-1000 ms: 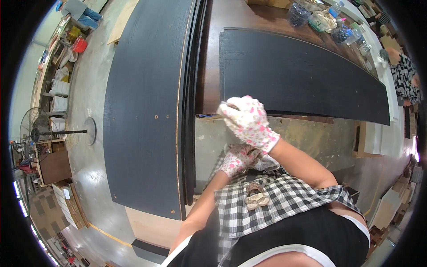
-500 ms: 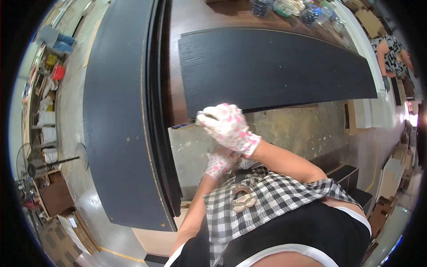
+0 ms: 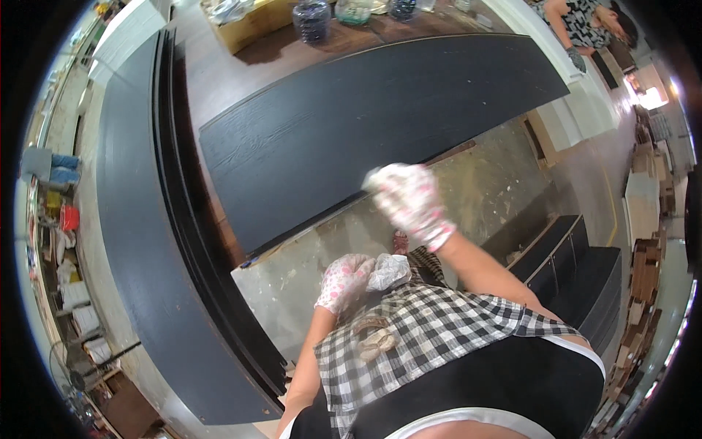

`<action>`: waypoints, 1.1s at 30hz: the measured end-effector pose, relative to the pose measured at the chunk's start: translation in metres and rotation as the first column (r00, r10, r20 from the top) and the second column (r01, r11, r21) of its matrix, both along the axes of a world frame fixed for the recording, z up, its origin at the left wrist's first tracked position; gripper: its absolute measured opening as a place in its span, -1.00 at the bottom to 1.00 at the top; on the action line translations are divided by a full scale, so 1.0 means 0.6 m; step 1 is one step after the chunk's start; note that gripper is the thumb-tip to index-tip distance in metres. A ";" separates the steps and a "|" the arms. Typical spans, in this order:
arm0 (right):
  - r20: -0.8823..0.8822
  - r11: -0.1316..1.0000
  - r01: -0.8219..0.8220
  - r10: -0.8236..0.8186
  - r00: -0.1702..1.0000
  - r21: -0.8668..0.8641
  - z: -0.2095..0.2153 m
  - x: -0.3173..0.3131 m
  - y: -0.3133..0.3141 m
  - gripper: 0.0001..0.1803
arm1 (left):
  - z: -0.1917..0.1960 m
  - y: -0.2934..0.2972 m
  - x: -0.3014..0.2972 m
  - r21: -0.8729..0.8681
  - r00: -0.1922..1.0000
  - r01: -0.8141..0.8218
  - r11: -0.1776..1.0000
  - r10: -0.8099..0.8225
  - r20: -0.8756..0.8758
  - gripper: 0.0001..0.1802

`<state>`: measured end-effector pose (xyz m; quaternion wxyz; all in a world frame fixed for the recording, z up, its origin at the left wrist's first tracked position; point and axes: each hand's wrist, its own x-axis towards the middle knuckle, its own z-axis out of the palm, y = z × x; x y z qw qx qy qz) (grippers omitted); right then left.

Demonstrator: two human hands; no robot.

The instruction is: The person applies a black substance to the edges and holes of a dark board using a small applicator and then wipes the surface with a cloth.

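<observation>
My right hand [image 3: 409,199], in a white glove with pink spots, is raised near the front edge of a long black panel [image 3: 365,121]. Its fingers are curled and smeared by motion; whatever they hold, if anything, cannot be made out. Lower down, my left hand [image 3: 345,282] wears a matching glove and is closed at a crumpled whitish wad [image 3: 389,272], cloth or plastic, in front of my checked apron [image 3: 439,314]. The black panel lies flat on a brown wooden surface [image 3: 219,80], its near edge overhanging the floor.
To the left runs a stack of long dark panels [image 3: 139,212]. Plastic bottles [image 3: 312,22] and a cardboard box [image 3: 256,29] stand beyond the black panel. More black panels [image 3: 578,278] are stacked at right. Another person [image 3: 578,25] works at far right.
The view has turned, shifting the panels left and down. My hands have moved apart: the right toward the right, the left leftward and lower, with the whitish wad now plainly visible.
</observation>
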<state>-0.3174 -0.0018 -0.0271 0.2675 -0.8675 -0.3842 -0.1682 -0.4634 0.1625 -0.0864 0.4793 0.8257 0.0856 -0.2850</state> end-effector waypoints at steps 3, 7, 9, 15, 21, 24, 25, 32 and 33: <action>0.137 0.943 0.328 -0.333 0.933 0.053 0.013 0.067 -0.131 -0.83 | 0.002 -0.016 0.016 -0.027 0.996 0.070 0.997 -0.069 0.060 -0.56; 0.025 0.987 0.144 -0.146 0.989 0.066 0.016 0.036 -0.080 -0.80 | -0.001 -0.026 0.029 -0.080 0.990 0.108 0.991 -0.100 0.098 -0.61; 0.075 0.992 0.123 -0.124 0.989 0.029 0.002 0.020 -0.067 -0.79 | 0.014 -0.022 0.034 -0.095 0.977 0.115 0.989 -0.095 0.190 -0.69; 0.102 0.790 0.599 -0.612 0.784 0.133 -0.002 0.159 -0.323 -0.80 | 0.058 -0.015 0.062 -0.168 0.892 0.213 0.962 -0.122 0.434 -0.75; -0.114 0.649 0.624 -0.648 0.753 0.436 -0.030 0.101 -0.372 -0.79 | 0.149 -0.026 0.133 -0.229 0.471 -0.050 0.972 0.225 0.853 -0.74; -0.276 0.525 0.768 -0.726 0.629 0.367 -0.069 0.029 -0.406 -0.77 | 0.181 -0.062 0.203 0.298 0.387 -0.174 0.939 -0.213 0.897 -0.62; -0.342 0.485 0.807 -0.735 0.585 0.338 -0.082 0.006 -0.410 -0.77 | 0.160 -0.078 0.228 0.450 0.386 -0.131 0.883 -0.373 0.844 -0.59; -0.541 0.397 0.792 -0.581 0.608 0.464 -0.154 0.066 -0.568 -0.74 | 0.148 -0.271 0.345 0.766 0.445 0.127 0.630 -0.726 0.524 -0.25; -0.571 0.391 0.794 -0.553 0.607 0.464 -0.166 0.085 -0.579 -0.73 | 0.162 -0.307 0.375 0.768 0.430 0.142 0.625 -0.737 0.521 -0.27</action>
